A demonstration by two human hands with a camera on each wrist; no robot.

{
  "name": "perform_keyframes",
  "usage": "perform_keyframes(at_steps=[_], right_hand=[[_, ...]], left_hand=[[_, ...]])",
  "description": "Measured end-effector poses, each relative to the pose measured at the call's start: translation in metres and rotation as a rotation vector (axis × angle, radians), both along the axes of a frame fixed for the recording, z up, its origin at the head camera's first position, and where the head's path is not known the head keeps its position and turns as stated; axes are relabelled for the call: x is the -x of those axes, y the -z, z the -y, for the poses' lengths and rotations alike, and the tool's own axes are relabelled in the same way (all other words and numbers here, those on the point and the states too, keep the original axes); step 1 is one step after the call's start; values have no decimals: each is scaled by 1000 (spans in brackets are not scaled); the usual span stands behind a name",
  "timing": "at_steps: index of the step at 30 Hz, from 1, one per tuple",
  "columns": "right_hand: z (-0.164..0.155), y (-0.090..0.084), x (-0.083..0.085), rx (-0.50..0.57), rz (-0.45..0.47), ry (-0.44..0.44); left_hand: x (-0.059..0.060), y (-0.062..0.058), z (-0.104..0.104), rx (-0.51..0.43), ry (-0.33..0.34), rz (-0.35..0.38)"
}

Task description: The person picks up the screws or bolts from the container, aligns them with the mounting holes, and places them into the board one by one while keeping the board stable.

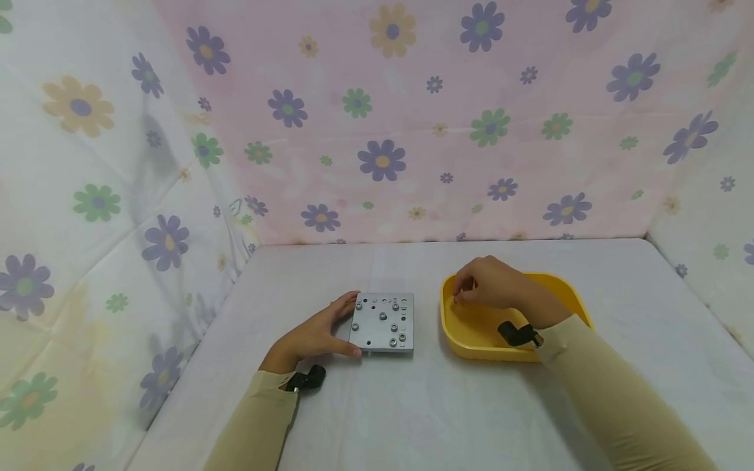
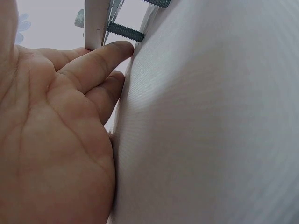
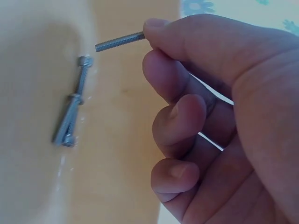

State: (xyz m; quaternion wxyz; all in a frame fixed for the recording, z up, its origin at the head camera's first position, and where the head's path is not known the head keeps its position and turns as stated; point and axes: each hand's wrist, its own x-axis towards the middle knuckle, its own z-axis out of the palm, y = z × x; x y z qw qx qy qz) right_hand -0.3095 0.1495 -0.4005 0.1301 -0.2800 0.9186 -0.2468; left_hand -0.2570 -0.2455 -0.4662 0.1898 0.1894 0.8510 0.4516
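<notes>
A square grey metal plate (image 1: 383,322) with several holes and screws set in it lies on the table. My left hand (image 1: 318,333) holds its left edge, thumb at the near corner and fingers at the far one. In the left wrist view the plate's edge (image 2: 96,23) and a screw shaft (image 2: 125,31) show above my fingertips (image 2: 112,49). My right hand (image 1: 491,284) hovers inside a yellow tray (image 1: 471,343). It pinches a thin screw (image 3: 119,42) at its fingertips (image 3: 156,28). Loose screws (image 3: 72,109) lie on the tray floor.
The table (image 1: 412,405) is covered in white cloth. Flowered fabric walls (image 1: 383,131) close it in at the back and both sides. Small black cameras (image 1: 309,379) sit on both wrists.
</notes>
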Motion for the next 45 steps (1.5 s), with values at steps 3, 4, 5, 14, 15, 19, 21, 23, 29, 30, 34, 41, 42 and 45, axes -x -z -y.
perform_keyframes(at_steps=[3,4,5,14,15,19,21,23,29,30,34,41,42,45], right_hand=[[0,-4,-1,34,8,10],[0,-5,-1,47,12,13],[0,-6,-2,59,18,16],[-3,-17,-4,120,48,24],[-4,-17,-5,122,43,23],[-5,-21,-7,134,17,30],[-5,-23,-8,147,9,31],[-3,-25,-8,160,4,31],[3,-30,-10,173,-30,33],[5,-31,-11,172,-39,37],[12,-38,-15,182,-68,53],[25,-50,-23,228,-128,56],[27,-51,-24,238,-134,60],[33,-51,-27,280,-154,60]], left_hand=[[0,0,0,1,3,-5],[0,0,0,3,2,-7],[0,0,0,3,2,-8],[1,2,0,-2,0,4],[1,2,0,1,-1,4],[1,1,0,12,-9,3],[1,2,1,13,-10,2],[0,2,1,12,-7,0],[-1,1,1,1,-2,-6],[-1,1,1,-1,-2,-6],[-1,1,1,-11,2,-1],[0,2,1,-9,1,5],[1,2,0,-10,1,5],[1,2,0,-23,4,5]])
